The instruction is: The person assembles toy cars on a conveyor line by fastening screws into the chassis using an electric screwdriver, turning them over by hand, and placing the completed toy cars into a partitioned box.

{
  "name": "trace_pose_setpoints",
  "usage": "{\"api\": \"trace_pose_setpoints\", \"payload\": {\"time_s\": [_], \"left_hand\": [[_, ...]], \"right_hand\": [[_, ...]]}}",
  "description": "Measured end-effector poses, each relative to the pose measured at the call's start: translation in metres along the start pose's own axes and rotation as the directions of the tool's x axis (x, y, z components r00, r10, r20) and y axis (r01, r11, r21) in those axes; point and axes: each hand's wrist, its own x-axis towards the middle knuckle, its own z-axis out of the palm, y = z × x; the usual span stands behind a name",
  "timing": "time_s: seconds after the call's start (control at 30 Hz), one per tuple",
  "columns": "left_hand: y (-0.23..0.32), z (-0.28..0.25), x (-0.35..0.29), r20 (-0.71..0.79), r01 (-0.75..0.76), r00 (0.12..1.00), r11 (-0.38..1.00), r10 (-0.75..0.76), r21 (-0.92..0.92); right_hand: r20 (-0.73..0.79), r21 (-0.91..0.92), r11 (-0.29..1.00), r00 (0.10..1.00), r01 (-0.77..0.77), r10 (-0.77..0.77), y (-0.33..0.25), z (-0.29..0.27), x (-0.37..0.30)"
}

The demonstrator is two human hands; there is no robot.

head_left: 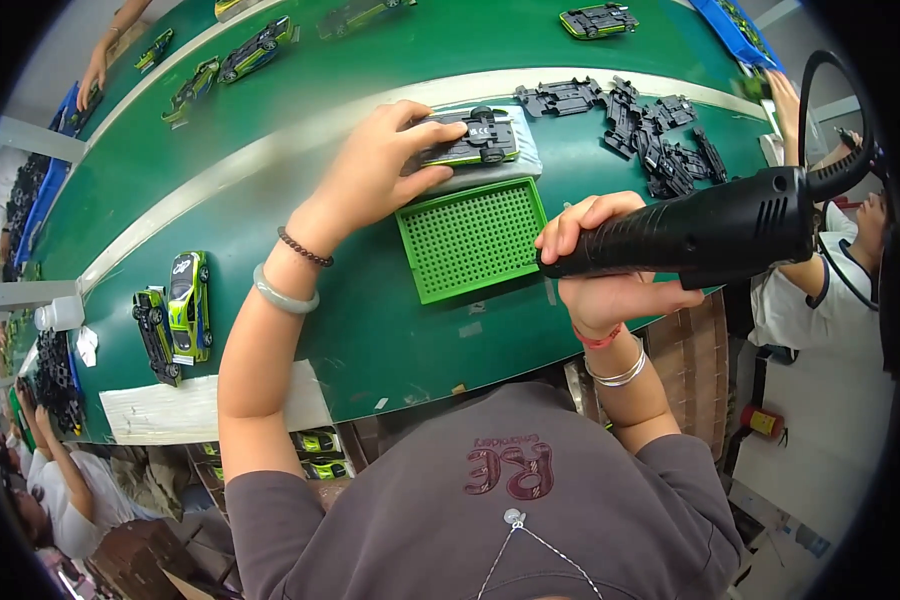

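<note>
Toy car, wheels-up, held by left hand; right hand grips black tool.

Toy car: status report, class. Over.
Left hand on toy car, underside up. Right hand gripping black power tool. Green basket close by, nearer the body.

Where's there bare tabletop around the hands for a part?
Two patches of the green table: between the left forearm and the two toy cars; and below the green tray, toward the near edge, bar small scraps. Crowded: right of the upturned car, where black chassis parts pile up.
</note>
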Motion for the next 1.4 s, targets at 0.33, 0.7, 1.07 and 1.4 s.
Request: {"api": "trace_pose_setpoints", "payload": {"time_s": [0.33,0.7,1.07,1.4], "left_hand": [[0.001,0.0,-0.001,-0.007,0.003,1.0,1.0,-0.003,0.008],[-0.003,-0.03,-0.005,0.052,0.095,0.994,0.995,-0.095,0.002],[-0.036,-0.031,-0.013,0.107,0.116,0.99,0.976,-0.097,-0.186],[-0.025,-0.043,-0.015,0.119,0.12,0.988,0.969,-0.096,-0.214]], "right_hand": [[-0.05,-0.151,0.988,0.999,-0.026,0.019,0.007,0.002,-0.004],[-0.019,-0.267,0.953,0.99,-0.143,0.143,-0.008,0.01,0.01],[0.144,-0.144,0.989,0.988,-0.036,0.057,0.038,0.098,0.107],[0.255,-0.113,0.994,0.966,-0.003,0.032,0.092,0.089,0.108]]}}
